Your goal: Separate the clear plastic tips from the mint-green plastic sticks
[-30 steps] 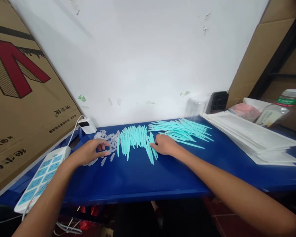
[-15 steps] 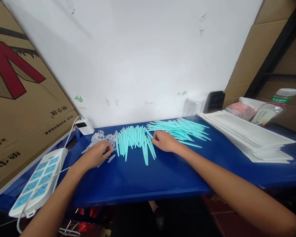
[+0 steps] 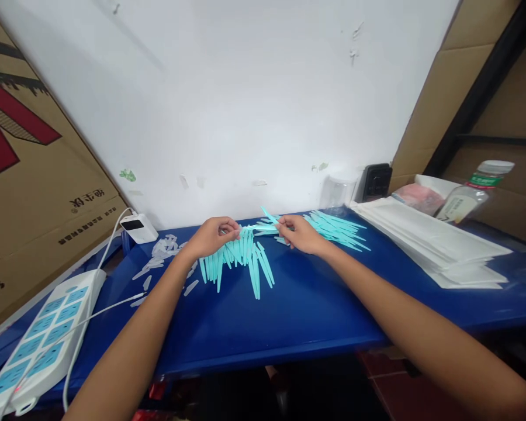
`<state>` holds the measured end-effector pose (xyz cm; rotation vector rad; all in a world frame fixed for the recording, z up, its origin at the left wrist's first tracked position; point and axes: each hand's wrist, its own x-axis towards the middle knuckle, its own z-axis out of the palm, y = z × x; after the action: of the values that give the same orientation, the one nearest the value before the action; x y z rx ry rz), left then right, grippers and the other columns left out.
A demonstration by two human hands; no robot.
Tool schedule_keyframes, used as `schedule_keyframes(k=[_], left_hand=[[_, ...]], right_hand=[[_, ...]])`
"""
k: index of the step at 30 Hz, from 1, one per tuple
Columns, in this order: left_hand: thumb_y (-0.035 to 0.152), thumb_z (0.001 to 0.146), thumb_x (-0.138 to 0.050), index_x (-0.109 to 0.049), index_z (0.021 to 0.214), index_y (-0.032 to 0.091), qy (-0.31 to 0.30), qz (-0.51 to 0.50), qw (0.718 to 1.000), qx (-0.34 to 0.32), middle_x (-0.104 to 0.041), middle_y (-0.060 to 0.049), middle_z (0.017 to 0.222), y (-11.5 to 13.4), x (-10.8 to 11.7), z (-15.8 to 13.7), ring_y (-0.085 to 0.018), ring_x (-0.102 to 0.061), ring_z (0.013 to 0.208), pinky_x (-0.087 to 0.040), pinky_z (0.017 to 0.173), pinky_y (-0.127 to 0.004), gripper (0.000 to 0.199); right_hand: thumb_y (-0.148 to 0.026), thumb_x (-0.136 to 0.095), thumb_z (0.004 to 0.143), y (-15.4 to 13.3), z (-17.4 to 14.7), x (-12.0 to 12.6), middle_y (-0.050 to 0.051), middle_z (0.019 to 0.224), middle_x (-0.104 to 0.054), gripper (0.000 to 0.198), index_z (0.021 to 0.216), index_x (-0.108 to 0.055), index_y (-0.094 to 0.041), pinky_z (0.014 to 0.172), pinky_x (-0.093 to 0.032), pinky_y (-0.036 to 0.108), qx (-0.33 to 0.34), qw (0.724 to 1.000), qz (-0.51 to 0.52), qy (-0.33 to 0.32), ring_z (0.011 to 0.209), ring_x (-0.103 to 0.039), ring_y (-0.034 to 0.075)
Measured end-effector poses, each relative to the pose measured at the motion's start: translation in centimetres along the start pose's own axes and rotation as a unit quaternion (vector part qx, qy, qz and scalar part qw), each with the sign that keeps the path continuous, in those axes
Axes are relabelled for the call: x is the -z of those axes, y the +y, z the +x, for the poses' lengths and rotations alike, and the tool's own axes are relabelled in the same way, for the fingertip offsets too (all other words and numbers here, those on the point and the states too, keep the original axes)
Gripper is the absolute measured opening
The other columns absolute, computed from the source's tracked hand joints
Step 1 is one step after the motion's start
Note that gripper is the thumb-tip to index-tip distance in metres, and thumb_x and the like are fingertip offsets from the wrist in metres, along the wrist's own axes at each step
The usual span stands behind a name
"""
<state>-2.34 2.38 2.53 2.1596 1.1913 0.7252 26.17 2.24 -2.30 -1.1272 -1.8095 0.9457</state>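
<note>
My left hand (image 3: 217, 235) is closed in a pinch at the left end of a slim turquoise stick (image 3: 259, 227), shaped like an eyebrow razor. Its fingers hide that end, so a small clear piece there cannot be made out. My right hand (image 3: 298, 233) grips the stick's other end, and another turquoise stick angles up from its fingers. Below and between the hands lies a fanned pile of turquoise sticks (image 3: 236, 251). A second pile of turquoise sticks (image 3: 339, 229) lies behind my right hand. Small translucent caps (image 3: 163, 250) are scattered left of my left hand.
A white power strip (image 3: 48, 342) with cables lies at the left, near a white box-shaped device (image 3: 139, 228) with a dark display. White paper sleeves (image 3: 433, 240), a plastic bottle (image 3: 476, 190) and a clear cup (image 3: 339, 193) stand right. A white wall (image 3: 245, 105) rises behind the blue table (image 3: 263, 327).
My left hand has moved from the translucent caps rightward to the stick. My right hand has lifted from the fanned pile with turquoise stick in its fingers, and both hands now meet along it.
</note>
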Motion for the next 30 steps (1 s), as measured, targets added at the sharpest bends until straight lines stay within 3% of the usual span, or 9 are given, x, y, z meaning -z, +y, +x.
schedule_keyframes(k=[5, 12, 24, 30], left_hand=[[0.059, 0.084, -0.071, -0.076, 0.104, 0.014, 0.064, -0.080, 0.995, 0.017, -0.078, -0.014, 0.099, -1.6, -1.6, -0.8, -0.025, -0.073, 0.087, -0.058, 0.075, -0.037, 0.049], [0.056, 0.081, -0.076, -0.078, 0.106, 0.013, 0.125, -0.141, 0.982, 0.023, -0.079, -0.014, 0.097, -2.6, -2.2, -0.7, -0.022, -0.070, 0.080, -0.057, 0.071, -0.034, 0.050], [0.049, 0.077, -0.084, -0.081, 0.106, 0.015, 0.166, -0.201, 0.965, 0.039, -0.079, -0.010, 0.093, -3.3, -3.2, -0.6, -0.022, -0.070, 0.083, -0.057, 0.070, -0.033, 0.044], [0.046, 0.075, -0.086, -0.081, 0.105, 0.016, 0.163, -0.212, 0.962, 0.054, -0.080, -0.011, 0.103, -2.9, -3.2, -0.7, -0.022, -0.071, 0.085, -0.056, 0.071, -0.032, 0.043]], right_hand=[[-0.043, -0.055, 0.095, 0.5, 0.2, 0.3, 0.001, 0.078, -0.059, 0.025, 0.089, -0.057, -0.019, 0.044, -0.043, 0.021, 0.017, 1.000, -0.016, 0.018, 0.058, -0.053, 0.012], [-0.048, -0.055, 0.093, 0.7, 0.5, 0.5, 0.003, 0.083, -0.064, 0.031, 0.090, -0.060, -0.018, 0.053, -0.042, 0.023, 0.034, 0.997, -0.044, 0.046, 0.064, -0.055, 0.013], [-0.045, -0.055, 0.092, 0.3, 0.2, 0.3, 0.002, 0.078, -0.063, 0.029, 0.087, -0.061, -0.017, 0.053, -0.040, 0.023, 0.018, 0.998, -0.042, 0.041, 0.062, -0.052, 0.013], [-0.045, -0.056, 0.091, 0.4, 0.3, 0.4, 0.001, 0.074, -0.060, 0.029, 0.084, -0.060, -0.018, 0.054, -0.039, 0.024, 0.021, 0.997, -0.050, 0.047, 0.059, -0.051, 0.013]])
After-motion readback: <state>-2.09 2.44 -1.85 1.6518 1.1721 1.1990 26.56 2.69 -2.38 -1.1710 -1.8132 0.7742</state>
